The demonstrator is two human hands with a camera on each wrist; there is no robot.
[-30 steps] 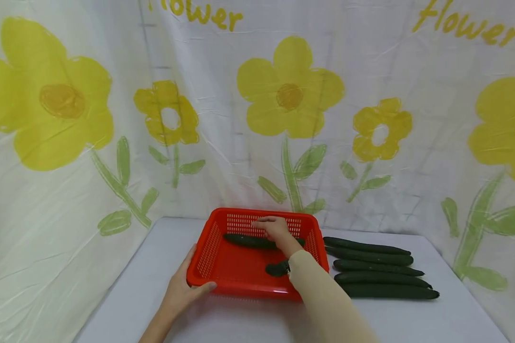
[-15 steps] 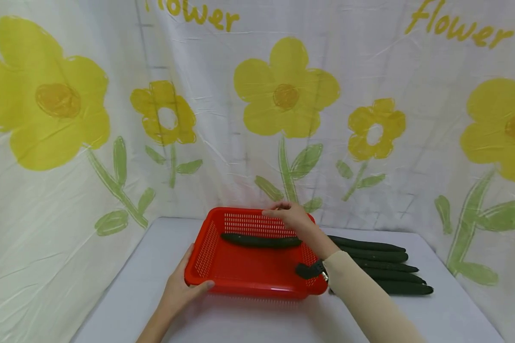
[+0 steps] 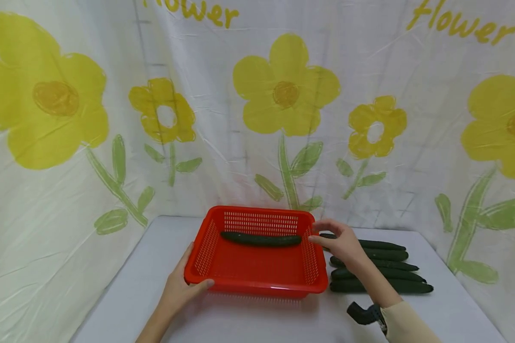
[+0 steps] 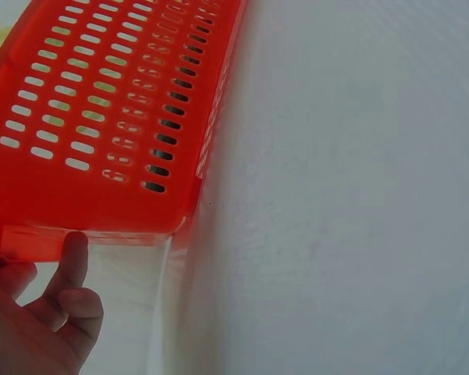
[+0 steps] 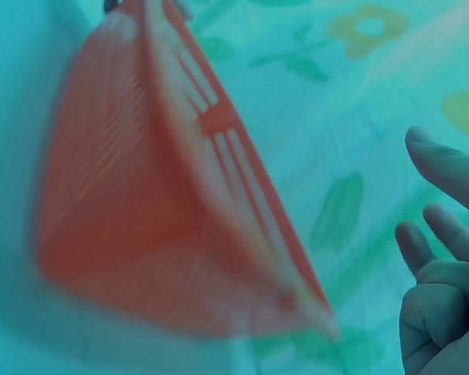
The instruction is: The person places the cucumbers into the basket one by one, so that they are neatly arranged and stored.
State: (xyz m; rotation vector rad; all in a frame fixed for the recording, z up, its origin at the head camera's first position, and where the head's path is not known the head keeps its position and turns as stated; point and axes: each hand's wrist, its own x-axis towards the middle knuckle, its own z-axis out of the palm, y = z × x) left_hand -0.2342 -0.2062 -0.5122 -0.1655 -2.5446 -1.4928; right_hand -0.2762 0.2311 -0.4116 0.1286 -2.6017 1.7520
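Observation:
A red plastic basket (image 3: 257, 288) with slotted walls stands on the table, and one dark green cucumber (image 3: 261, 239) lies along its back inside. My left hand (image 3: 179, 289) grips the basket's left front corner, thumb over the rim; the left wrist view shows its fingers (image 4: 76, 262) bent beneath the rim. My right hand (image 3: 341, 243), holding nothing, hovers at the basket's right rim with thumb and fingers apart. It partly hides the row of several cucumbers (image 3: 381, 287) to the right. The right wrist view has its fingers (image 5: 445, 168) apart from the blurred basket (image 5: 117, 195).
The white table (image 3: 450, 309) reaches back to a hanging white cloth (image 3: 223, 162) printed with yellow flowers. A black wrist camera (image 3: 362, 313) juts from the right sleeve (image 3: 411, 324).
My right hand has left the space above the cucumber in the basket, moving right past the rim to the cucumber row. The left hand and basket stay nearly in place.

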